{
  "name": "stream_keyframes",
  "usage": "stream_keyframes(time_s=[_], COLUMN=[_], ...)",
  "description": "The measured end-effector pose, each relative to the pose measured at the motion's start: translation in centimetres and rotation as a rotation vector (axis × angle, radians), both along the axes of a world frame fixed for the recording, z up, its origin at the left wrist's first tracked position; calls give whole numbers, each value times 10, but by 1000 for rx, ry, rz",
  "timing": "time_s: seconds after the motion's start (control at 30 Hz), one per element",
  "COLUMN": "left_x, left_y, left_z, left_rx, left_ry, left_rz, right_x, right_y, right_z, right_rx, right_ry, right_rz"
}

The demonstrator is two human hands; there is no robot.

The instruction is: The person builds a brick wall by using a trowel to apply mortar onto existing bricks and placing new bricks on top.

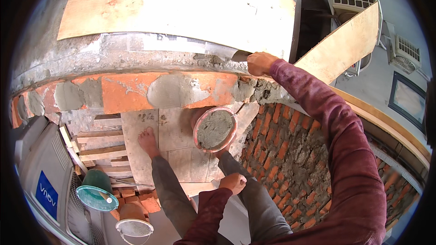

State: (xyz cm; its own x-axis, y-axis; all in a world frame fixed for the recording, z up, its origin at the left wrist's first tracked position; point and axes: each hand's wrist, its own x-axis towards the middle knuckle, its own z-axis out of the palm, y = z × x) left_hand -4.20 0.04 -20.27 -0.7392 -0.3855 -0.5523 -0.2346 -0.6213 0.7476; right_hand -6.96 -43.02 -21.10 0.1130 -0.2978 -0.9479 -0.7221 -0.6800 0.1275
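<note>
My right hand [262,64] is closed at the far edge of the brick course, gripping a trowel whose dark flat blade [240,56] points left along the mortared ledge [136,59]. Its handle is hidden inside my fist. Below the hand runs a row of orange bricks [122,93] with grey mortar smeared over faces and joints. My left hand [233,183] is curled shut in front of my leg; a small pale bit shows at its edge, too small to name. Between the hands, a round tub of wet mortar [215,129] stands by my foot.
My bare feet are on worn boards [181,163]. At lower left are a green bucket [96,186], an orange bucket [132,222], loose bricks [147,203] and wooden slats [102,153]. A rough brick wall [290,163] is at right. A plywood sheet [181,9] covers the far side.
</note>
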Motion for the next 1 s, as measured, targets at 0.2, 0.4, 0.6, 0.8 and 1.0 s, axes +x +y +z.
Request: stream_keyframes(time_s=[0.2, 0.4, 0.6, 0.8, 1.0], left_x=[-4, -3, 0, 7, 12], left_y=[13, 16, 5, -2, -3], left_z=[-5, -13, -9, -5, -4], left_rx=[-44, -34, -46, -9, 35], left_ry=[68, 66, 104, 85, 103], left_rz=[92, 152, 114, 31, 74], right_x=[-20, -46, -31, 8, -15], right_y=[22, -7, 10, 37, -6], right_z=[-40, -48, -38, -32, -20], right_rx=[34, 196, 44, -34, 63], right_ry=[-148, -403, -255, -241, -378], right_rz=[72, 275, 14, -63, -22])
